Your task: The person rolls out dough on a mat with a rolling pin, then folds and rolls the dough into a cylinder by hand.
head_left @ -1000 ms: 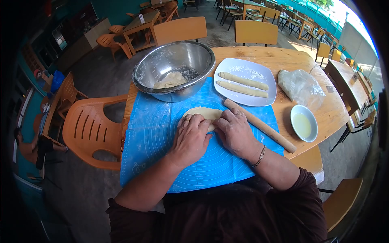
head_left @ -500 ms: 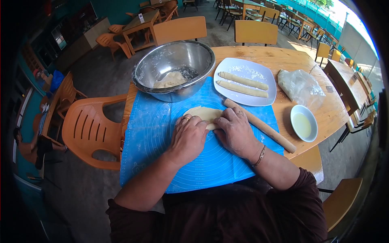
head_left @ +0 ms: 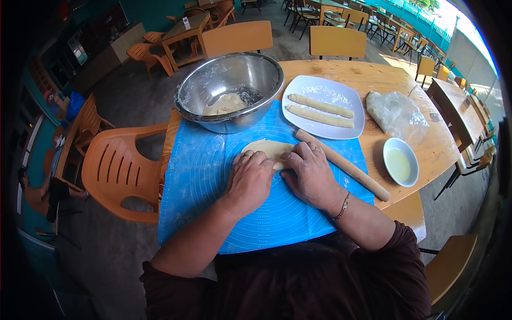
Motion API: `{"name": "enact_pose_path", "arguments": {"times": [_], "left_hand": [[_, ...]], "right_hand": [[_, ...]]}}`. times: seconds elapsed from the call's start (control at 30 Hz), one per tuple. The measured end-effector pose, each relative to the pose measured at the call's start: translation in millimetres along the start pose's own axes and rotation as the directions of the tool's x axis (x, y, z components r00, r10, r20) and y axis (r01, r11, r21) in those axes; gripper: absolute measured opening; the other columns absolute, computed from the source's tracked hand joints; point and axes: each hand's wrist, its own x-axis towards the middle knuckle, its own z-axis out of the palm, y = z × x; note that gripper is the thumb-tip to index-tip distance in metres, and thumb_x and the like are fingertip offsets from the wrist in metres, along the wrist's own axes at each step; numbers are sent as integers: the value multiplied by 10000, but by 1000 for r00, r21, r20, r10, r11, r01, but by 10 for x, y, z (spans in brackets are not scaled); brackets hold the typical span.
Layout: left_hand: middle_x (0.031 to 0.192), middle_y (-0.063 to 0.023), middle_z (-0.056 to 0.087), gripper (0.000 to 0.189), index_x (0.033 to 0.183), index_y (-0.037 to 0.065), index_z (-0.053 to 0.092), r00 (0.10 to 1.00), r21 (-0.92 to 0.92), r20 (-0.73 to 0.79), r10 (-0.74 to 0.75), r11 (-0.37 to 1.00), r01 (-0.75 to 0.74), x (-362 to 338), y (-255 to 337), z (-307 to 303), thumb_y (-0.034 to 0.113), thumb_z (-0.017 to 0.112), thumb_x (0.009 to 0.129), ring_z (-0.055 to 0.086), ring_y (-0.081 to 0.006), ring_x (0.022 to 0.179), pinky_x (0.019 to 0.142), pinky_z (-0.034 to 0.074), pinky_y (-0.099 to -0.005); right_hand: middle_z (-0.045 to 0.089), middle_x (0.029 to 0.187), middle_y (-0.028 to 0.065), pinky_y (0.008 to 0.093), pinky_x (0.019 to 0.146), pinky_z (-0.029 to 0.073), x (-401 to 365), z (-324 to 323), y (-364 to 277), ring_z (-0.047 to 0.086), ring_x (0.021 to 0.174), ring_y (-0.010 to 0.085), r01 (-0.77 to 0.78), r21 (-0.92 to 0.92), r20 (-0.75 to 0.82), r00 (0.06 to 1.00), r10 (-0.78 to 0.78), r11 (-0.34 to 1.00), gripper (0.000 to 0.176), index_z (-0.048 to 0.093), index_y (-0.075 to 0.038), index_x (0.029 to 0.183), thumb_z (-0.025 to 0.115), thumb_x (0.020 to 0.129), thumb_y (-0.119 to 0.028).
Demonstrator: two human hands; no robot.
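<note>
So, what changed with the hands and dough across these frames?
Barely anything: left hand and right hand crept slightly forward over the near edge of the dough, both pressing on it throughout. Mat, bowl, plate, rolling pin and small dish stayed put.

We see through one camera worn on the head, facing forward and steeply down at the bench (head_left: 373, 77); it sits close above the left hand (head_left: 248, 181) and right hand (head_left: 312, 173), wide-angled, edges dark.
</note>
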Motion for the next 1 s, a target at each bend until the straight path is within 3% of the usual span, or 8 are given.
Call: {"name": "enact_pose_path", "arguments": {"times": [0.2, 0.27, 0.4, 0.47, 0.6, 0.67, 0.77, 1.0], "left_hand": [[940, -138, 643, 171, 1006, 3, 718, 1000, 18, 12, 17, 1000, -17, 11, 69, -36, 64, 720, 846, 619, -352, 941, 871, 466, -474], [937, -136, 640, 176, 998, 6, 720, 985, -16, -167, 40, 999, -44, 27, 138, -22, 61, 732, 831, 619, -352, 950, 884, 468, -477], [938, -140, 640, 166, 980, 8, 716, 991, 7, -131, 26, 1000, -26, 42, 98, -25, 60, 739, 823, 620, -355, 961, 892, 471, -477], [944, -144, 642, 146, 969, 9, 712, 1000, -2, -21, -3, 1000, 3, 22, 22, 21, 60, 732, 835, 621, -357, 966, 888, 474, -473], [937, -144, 641, 126, 963, 10, 706, 999, -19, -33, 14, 1000, -15, 31, -27, 40, 56, 720, 847, 621, -358, 956, 878, 477, -470], [955, -144, 639, 142, 989, 10, 709, 1000, -4, -2, 14, 1000, -14, 27, -17, 22, 53, 714, 854, 614, -359, 971, 887, 473, -469], [979, -146, 633, 176, 1020, 7, 710, 1000, -25, -24, 14, 1000, -14, 27, 19, 12, 58, 717, 852, 606, -358, 996, 900, 469, -467], [983, -131, 628, 197, 1037, 26, 716, 998, -37, -66, 20, 999, -23, 26, 37, -3, 60, 724, 843, 602, -351, 999, 900, 467, -464]], "right_hand": [[572, 983, 148, 463, 879, 448, -12, 57, 74, 565, 1006, 363, 15, -55, 58, 998, -11, 998, 145, 674, -47, 968, 672, 848, -127], [576, 986, 151, 464, 879, 449, -12, 67, 82, 567, 1004, 363, 18, -47, 56, 998, -15, 999, 129, 667, -44, 949, 660, 851, -129], [579, 989, 152, 462, 880, 450, -9, 48, 75, 567, 1004, 363, 15, -56, 80, 997, -10, 998, 150, 673, -44, 963, 683, 842, -132], [578, 988, 152, 462, 880, 450, -9, 21, 41, 566, 1002, 363, 3, -20, 48, 999, -2, 1000, 180, 680, -45, 982, 711, 829, -136], [574, 979, 151, 462, 876, 451, 5, -7, 3, 568, 995, 363, -3, 6, -3, 1000, 3, 1000, 207, 688, -48, 995, 735, 816, -139], [567, 1043, 142, 467, 900, 466, 2, -21, 5, 558, 1026, 364, -31, -13, 99, 995, 32, 999, 306, 667, -57, 1088, 743, 793, -84], [570, 971, 149, 457, 865, 451, -7, 38, 60, 569, 981, 364, 18, -31, 36, 999, -16, 999, 215, 678, -50, 1029, 694, 821, -101], [572, 969, 148, 457, 851, 450, -10, 50, 76, 568, 968, 359, 18, -14, 58, 998, -18, 1000, 213, 677, -53, 1032, 678, 822, -84]]}}
